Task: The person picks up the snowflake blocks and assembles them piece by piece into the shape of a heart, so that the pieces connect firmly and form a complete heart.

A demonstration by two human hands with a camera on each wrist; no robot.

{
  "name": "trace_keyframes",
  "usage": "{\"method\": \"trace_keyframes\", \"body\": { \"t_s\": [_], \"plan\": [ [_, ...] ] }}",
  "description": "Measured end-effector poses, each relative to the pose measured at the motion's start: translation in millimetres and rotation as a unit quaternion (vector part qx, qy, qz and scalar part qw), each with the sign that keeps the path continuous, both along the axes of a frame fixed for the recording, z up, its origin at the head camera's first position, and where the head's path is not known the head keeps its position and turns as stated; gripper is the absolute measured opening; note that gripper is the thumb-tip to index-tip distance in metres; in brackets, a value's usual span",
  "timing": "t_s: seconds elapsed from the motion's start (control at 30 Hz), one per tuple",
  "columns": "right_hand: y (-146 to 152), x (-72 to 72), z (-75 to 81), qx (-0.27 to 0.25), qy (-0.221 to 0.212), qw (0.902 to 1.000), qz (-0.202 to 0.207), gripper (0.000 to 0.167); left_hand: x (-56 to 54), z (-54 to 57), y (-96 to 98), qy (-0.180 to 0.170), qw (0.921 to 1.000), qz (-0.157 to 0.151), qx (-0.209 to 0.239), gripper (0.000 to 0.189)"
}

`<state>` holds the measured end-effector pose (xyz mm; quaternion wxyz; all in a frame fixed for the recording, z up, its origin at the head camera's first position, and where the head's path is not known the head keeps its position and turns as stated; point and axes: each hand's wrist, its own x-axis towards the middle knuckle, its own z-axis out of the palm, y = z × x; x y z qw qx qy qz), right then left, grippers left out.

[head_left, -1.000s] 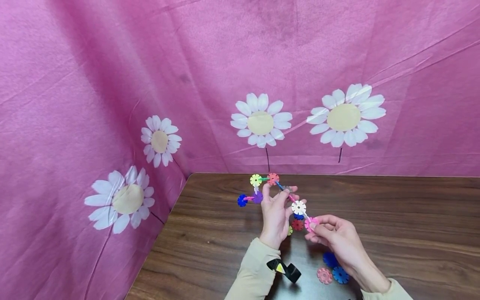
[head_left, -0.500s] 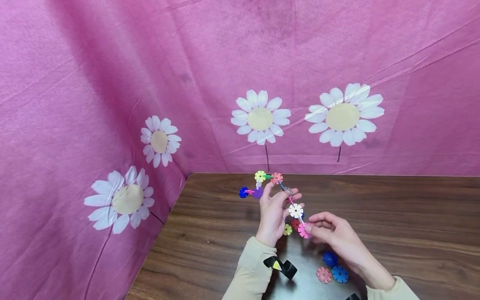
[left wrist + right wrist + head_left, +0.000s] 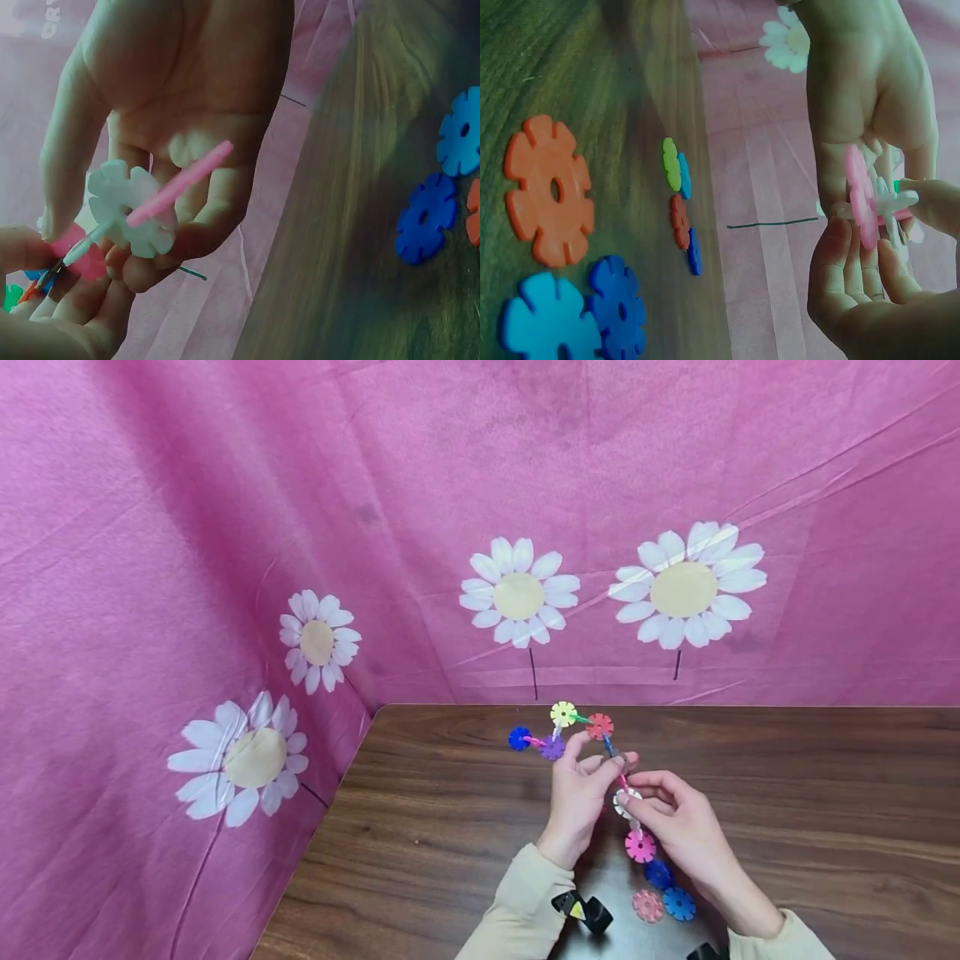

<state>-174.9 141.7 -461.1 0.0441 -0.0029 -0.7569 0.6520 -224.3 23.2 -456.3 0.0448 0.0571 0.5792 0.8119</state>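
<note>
A chain of notched plastic interlocking discs hangs between my hands. In the head view, my left hand [image 3: 577, 814] pinches it near a greyish see-through disc [image 3: 620, 762]. My right hand [image 3: 686, 831] pinches a white disc [image 3: 627, 802] lower on the chain, close to the left fingertips. Below that dangles the pink end disc [image 3: 640, 846], seen edge-on in the right wrist view [image 3: 861, 196]. Beyond the left hand the chain bends through a red disc [image 3: 600, 726], a yellow disc [image 3: 563, 713] and a purple disc [image 3: 552, 747] to a blue end disc [image 3: 519, 738].
Loose on the wooden table [image 3: 420, 852] lie two blue discs [image 3: 680, 903] and a salmon disc [image 3: 647, 906]. The right wrist view shows more loose ones, including a lime disc [image 3: 672, 163]. Behind the table hangs a pink daisy-print cloth [image 3: 420, 485].
The right thumb and fingers have gone from the pink end disc to the white one. The chain and left hand have shifted right, and the pink disc now hangs free.
</note>
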Motion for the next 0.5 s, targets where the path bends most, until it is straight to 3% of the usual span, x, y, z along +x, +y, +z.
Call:
{"method": "trace_keyframes", "body": {
  "t_s": [0.17,0.37,0.5],
  "plan": [
    [0.4,-0.6,1.3,0.024,0.013,0.9992,-0.027,0.030,-1.2,0.6,0.1,0.050,0.9966,-0.015,-0.064,0.033],
    [4.6,0.8,6.3,0.056,0.033,0.9951,-0.075,0.026,-4.1,3.6,-9.2,0.132,0.9713,-0.060,-0.188,0.039],
    [9.9,0.9,10.2,0.047,0.039,0.9951,-0.078,0.027,-7.2,6.3,-17.7,0.156,0.9603,-0.120,-0.197,0.046]
  ]
}}
